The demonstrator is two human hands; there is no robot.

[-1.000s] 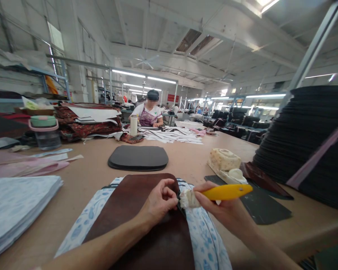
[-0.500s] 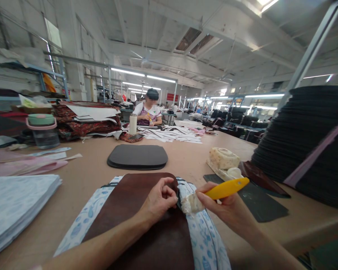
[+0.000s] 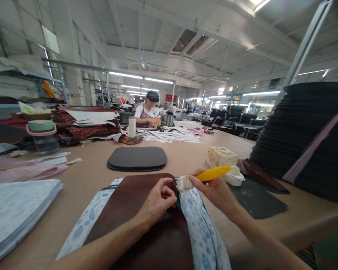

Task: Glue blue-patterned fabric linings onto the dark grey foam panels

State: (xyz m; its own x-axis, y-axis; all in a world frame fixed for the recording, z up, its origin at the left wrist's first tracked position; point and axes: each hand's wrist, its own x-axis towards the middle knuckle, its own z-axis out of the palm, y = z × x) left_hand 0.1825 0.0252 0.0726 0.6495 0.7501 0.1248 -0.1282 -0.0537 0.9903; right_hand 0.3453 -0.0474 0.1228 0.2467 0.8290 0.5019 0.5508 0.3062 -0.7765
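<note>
A dark brown leather piece [image 3: 135,221] lies on blue-and-white patterned sheets [image 3: 202,232] in front of me. My left hand [image 3: 157,200] is curled, fingertips pinching the piece's right edge. My right hand [image 3: 211,187] grips a yellow-handled brush [image 3: 211,174] whose whitish, glue-caked head [image 3: 183,183] hovers just right of the piece's upper right corner.
A black padded piece [image 3: 137,158] lies further back. A cream glue container [image 3: 221,157] and white lid [image 3: 234,176] sit to the right, beside dark flat pieces [image 3: 256,198] and a tall black stack [image 3: 307,135]. Patterned sheets [image 3: 14,210] pile left. Another person [image 3: 148,112] works at the far end.
My right hand has carried the brush up and away along the piece's right edge toward its upper corner. The left hand stays pinched on the edge.
</note>
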